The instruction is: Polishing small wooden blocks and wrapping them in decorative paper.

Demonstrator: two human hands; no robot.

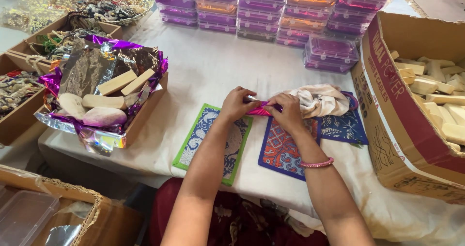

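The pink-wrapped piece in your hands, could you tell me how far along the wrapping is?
Looks done: stacked purple and orange lidded boxes at the table's far edge. In hand: left hand and right hand together grip a pink foil-wrapped piece over the patterned mats. Left: bare pale blocks in the foil-lined box and the large cardboard carton.

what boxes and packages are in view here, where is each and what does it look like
Large cardboard box: right side, brown with a red printed side, holds pale blocks.
Stacked clear boxes: far edge, flat, with purple and orange contents.
Foil-lined box: left, brown, with purple and silver foil, holds pale blocks.
Small pink wrapped piece: centre, held between left hand and right hand.
Clear plastic lid: bottom left.
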